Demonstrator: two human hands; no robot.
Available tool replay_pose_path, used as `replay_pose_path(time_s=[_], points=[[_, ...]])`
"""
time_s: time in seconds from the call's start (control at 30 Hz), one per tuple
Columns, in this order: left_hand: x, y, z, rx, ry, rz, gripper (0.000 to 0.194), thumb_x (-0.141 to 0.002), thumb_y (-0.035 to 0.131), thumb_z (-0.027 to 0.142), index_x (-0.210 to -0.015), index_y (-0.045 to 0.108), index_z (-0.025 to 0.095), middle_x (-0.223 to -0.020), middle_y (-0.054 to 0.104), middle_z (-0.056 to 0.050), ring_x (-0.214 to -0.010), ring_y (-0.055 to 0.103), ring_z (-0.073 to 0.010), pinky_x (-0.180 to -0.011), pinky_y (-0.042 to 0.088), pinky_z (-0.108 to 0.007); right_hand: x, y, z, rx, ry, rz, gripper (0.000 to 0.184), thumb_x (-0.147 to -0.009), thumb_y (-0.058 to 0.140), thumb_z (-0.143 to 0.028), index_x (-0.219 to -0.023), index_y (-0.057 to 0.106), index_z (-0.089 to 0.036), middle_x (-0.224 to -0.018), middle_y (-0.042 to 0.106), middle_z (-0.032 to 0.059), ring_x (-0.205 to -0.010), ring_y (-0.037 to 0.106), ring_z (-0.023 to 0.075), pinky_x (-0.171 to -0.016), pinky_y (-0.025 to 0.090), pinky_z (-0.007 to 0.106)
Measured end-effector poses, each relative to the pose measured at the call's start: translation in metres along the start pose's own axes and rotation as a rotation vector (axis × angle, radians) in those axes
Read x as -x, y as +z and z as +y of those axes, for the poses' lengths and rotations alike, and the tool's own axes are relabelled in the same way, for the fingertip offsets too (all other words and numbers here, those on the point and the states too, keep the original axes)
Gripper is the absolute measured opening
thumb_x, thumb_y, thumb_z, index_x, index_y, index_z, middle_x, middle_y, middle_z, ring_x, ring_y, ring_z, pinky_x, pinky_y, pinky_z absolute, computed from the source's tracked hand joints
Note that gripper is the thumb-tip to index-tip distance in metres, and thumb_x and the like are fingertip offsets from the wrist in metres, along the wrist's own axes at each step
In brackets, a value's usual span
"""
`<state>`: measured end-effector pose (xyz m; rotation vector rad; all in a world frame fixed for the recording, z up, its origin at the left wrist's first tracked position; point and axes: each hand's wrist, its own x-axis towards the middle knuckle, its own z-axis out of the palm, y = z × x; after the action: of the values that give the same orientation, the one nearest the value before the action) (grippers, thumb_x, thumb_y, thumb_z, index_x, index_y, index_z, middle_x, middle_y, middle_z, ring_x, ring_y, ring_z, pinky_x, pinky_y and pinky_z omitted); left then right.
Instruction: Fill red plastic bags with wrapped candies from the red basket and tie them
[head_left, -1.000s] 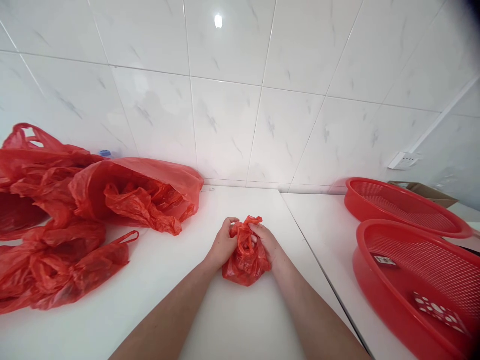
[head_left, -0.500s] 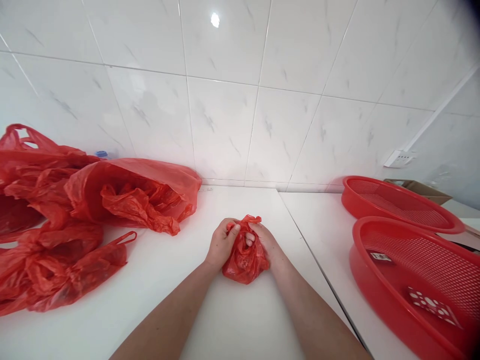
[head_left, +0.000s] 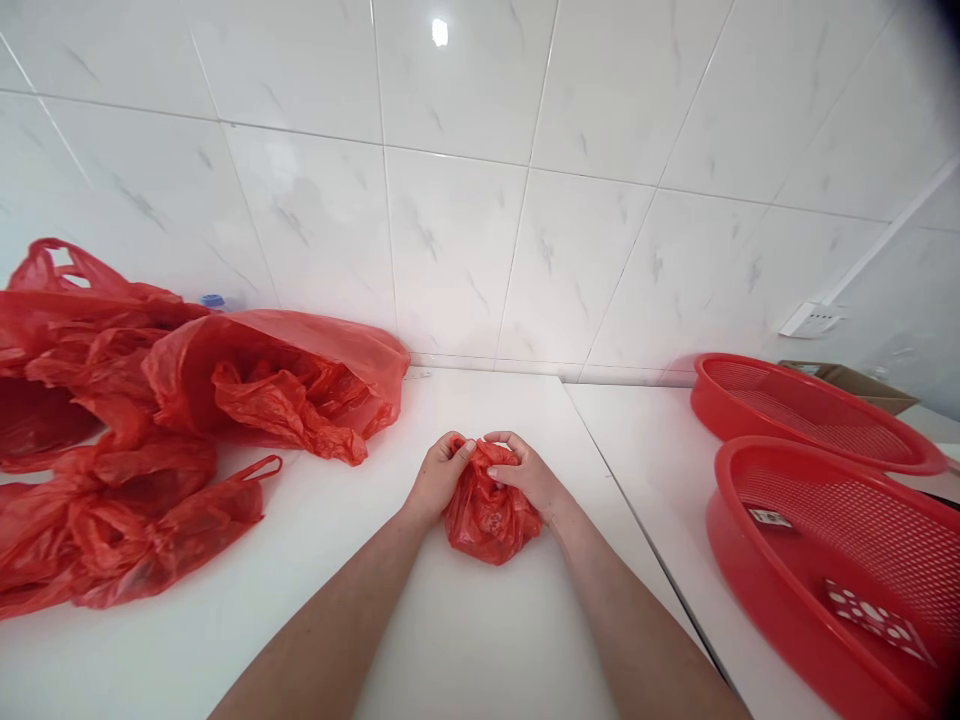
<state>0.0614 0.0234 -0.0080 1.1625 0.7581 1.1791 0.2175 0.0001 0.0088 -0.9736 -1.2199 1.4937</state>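
A small crumpled red plastic bag (head_left: 486,518) sits on the white counter (head_left: 465,640) in the middle of the view. My left hand (head_left: 438,474) grips its upper left side with curled fingers. My right hand (head_left: 527,472) is closed over its top and right side, fingertips pressing the plastic down. The two hands almost meet above the bag.
A heap of loose red plastic bags (head_left: 150,430) covers the counter's left side, one large bag (head_left: 300,375) lying open toward me. Two red perforated baskets (head_left: 817,415) (head_left: 847,570) stand at the right. A tiled wall (head_left: 480,200) rises behind, with a socket (head_left: 808,320) at right.
My fingers have closed over the top of the small bag, pushing its upstanding tip down. The bundle looks lower and more compact; the hands stayed in place.
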Motion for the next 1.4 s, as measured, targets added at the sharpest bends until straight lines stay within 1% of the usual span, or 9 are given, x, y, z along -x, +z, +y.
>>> replay_pose_path(time_s=[0.1,0.23,0.33,0.5,0.67,0.8,1.03,1.23,1.4], points=[[0.001,0.001,0.001,0.027,0.02,0.0,0.027,-0.075,0.063,0.038,-0.071,0.046,0.018,-0.068,0.055,0.003,-0.061,0.051,-0.0095,-0.06,0.042,-0.022,-0.003,0.001,0.002,0.221,-0.03,0.121,0.045,-0.062,0.062,-0.018,-0.106,0.053,-0.025,-0.079,0.061,-0.0019,-0.065,0.056,0.0139,-0.06,0.045,0.027],[0.004,0.004,0.005,0.051,0.042,-0.042,0.025,-0.072,0.067,0.032,-0.069,0.046,0.016,-0.08,0.059,0.0,-0.071,0.055,-0.0113,-0.068,0.044,-0.025,-0.005,0.003,0.007,0.543,-0.119,0.347,0.015,-0.066,0.053,-0.021,-0.08,0.059,-0.021,-0.073,0.061,-0.002,-0.066,0.054,0.0139,-0.056,0.042,0.025],[0.005,0.006,0.007,-0.011,0.06,-0.053,0.021,-0.071,0.066,0.029,-0.069,0.05,0.016,-0.082,0.059,0.0,-0.072,0.054,-0.0117,-0.069,0.045,-0.026,-0.005,0.004,0.01,0.593,-0.15,0.425,0.015,-0.067,0.045,-0.02,-0.073,0.059,-0.021,-0.069,0.061,-0.0028,-0.064,0.052,0.0134,-0.055,0.04,0.024],[0.007,0.008,0.004,-0.215,0.073,-0.044,0.013,-0.072,0.063,0.028,-0.076,0.057,0.018,-0.085,0.061,-0.001,-0.077,0.056,-0.0142,-0.071,0.045,-0.027,-0.007,-0.005,0.009,0.308,-0.18,0.307,0.022,-0.062,0.048,-0.015,-0.077,0.063,-0.02,-0.078,0.064,-0.0007,-0.074,0.057,0.0154,-0.066,0.045,0.026],[0.007,0.008,0.003,-0.349,0.101,0.008,0.009,-0.073,0.06,0.028,-0.078,0.058,0.02,-0.089,0.061,-0.001,-0.078,0.056,-0.0145,-0.072,0.046,-0.028,-0.007,-0.017,0.005,-0.131,-0.034,0.16,0.03,-0.065,0.06,-0.022,-0.094,0.065,-0.02,-0.089,0.066,0.0027,-0.078,0.06,0.0174,-0.072,0.048,0.03],[0.006,0.007,0.004,-0.47,0.208,0.098,0.01,-0.074,0.058,0.029,-0.07,0.056,0.02,-0.098,0.059,-0.002,-0.087,0.056,-0.0156,-0.076,0.044,-0.028,-0.009,-0.028,0.007,-0.325,-0.088,0.256,0.029,-0.069,0.062,-0.038,-0.092,0.064,-0.019,-0.09,0.067,0.0045,-0.082,0.061,0.0179,-0.077,0.048,0.032],[0.001,-0.001,0.01,-0.618,0.444,0.296,0.014,-0.081,0.052,0.029,-0.071,0.054,0.02,-0.1,0.056,-0.003,-0.095,0.053,-0.0158,-0.082,0.041,-0.03,-0.016,-0.057,0.009,0.166,-0.184,0.63,0.019,-0.064,0.057,-0.026,-0.082,0.057,-0.021,-0.08,0.064,0.0027,-0.075,0.059,0.0185,-0.072,0.046,0.033],[-0.005,-0.013,0.014,-0.607,0.448,0.43,0.015,-0.082,0.05,0.031,-0.073,0.055,0.02,-0.096,0.057,-0.003,-0.091,0.053,-0.0159,-0.078,0.042,-0.029,-0.011,-0.067,0.002,0.671,-0.214,0.918,0.02,-0.07,0.042,-0.021,-0.084,0.056,-0.023,-0.094,0.062,0.0016,-0.089,0.055,0.0193,-0.073,0.038,0.031],[-0.005,-0.012,0.013,-0.564,0.427,0.404,0.017,-0.082,0.049,0.032,-0.073,0.054,0.02,-0.094,0.055,-0.003,-0.09,0.052,-0.016,-0.074,0.042,-0.027,-0.005,-0.085,-0.001,0.705,-0.101,1.092,0.028,-0.069,0.037,-0.019,-0.09,0.055,-0.023,-0.1,0.061,0.0039,-0.09,0.054,0.0208,-0.071,0.037,0.031]])
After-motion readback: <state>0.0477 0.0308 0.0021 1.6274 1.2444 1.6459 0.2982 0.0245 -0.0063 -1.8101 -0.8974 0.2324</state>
